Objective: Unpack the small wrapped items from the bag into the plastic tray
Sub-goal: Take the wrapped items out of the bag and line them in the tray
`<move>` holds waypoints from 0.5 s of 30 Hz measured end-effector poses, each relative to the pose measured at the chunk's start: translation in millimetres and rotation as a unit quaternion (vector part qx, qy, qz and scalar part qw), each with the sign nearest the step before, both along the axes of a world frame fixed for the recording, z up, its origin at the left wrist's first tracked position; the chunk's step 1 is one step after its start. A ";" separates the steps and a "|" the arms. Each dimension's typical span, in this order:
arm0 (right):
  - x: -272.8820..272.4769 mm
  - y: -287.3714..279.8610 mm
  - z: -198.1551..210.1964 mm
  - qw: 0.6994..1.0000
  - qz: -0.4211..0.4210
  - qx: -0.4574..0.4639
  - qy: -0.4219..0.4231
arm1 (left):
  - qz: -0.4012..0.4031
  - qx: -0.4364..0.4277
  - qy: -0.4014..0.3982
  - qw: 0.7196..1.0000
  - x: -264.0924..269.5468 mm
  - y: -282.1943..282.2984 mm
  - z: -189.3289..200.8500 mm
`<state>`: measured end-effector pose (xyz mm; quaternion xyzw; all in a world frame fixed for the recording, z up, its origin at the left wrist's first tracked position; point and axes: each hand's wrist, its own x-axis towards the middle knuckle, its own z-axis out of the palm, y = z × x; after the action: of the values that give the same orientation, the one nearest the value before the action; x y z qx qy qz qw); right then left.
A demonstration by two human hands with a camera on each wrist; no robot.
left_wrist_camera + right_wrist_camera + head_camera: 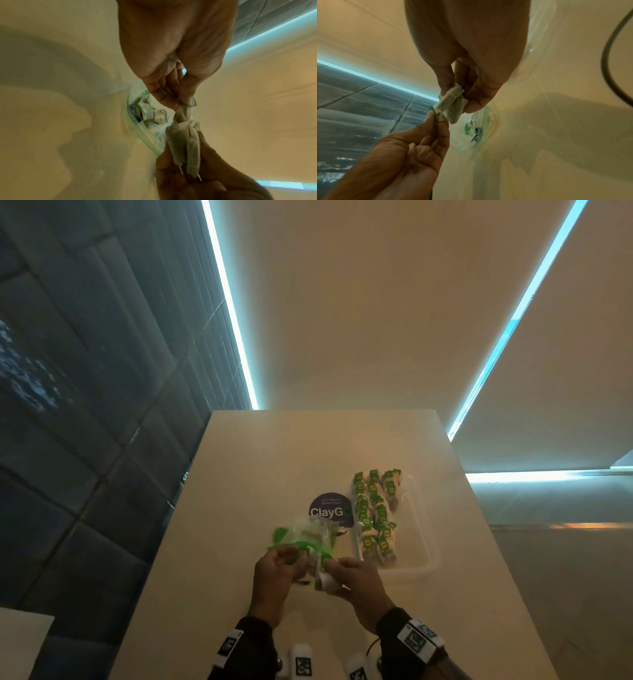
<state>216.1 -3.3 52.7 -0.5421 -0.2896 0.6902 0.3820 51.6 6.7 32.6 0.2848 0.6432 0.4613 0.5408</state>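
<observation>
A small white wrapped item (323, 571) with a green label hangs just above the table between both hands. My left hand (181, 104) pinches one twisted end of the item (183, 142). My right hand (458, 97) pinches the other end of the item (452, 106) between thumb and fingers. Just beyond the hands lies the clear bag (308, 534) with a green zip edge; its mouth faces me and more wrapped items (147, 115) show inside. The clear plastic tray (421, 542) sits to the right and holds several green-labelled wrapped items (375, 515) in rows.
A round purple sticker (330, 510) lies on the beige table (239, 474) behind the bag. The table's left edge borders a dark tiled floor (85, 405). A dark cable (607, 54) curves near my right wrist.
</observation>
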 end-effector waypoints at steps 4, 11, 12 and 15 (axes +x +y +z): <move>5.3 5.3 0.6 0.997 -0.005 0.049 -0.058 | -0.057 0.034 0.134 0.989 -3.0 2.3 4.8; 3.6 12.1 10.3 0.996 0.033 0.068 -0.056 | -0.123 0.031 0.139 0.982 6.1 5.6 18.9; 3.9 12.5 9.4 0.996 0.032 0.060 -0.052 | -0.118 0.030 0.131 0.984 7.5 5.6 20.5; 4.9 12.2 7.6 0.998 0.025 0.037 -0.040 | -0.115 0.035 0.118 0.986 9.4 5.1 23.0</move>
<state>221.0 8.9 60.3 -0.5471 -0.3434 0.6663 0.3726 61.0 11.7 55.6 0.4278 0.6492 0.3812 0.5001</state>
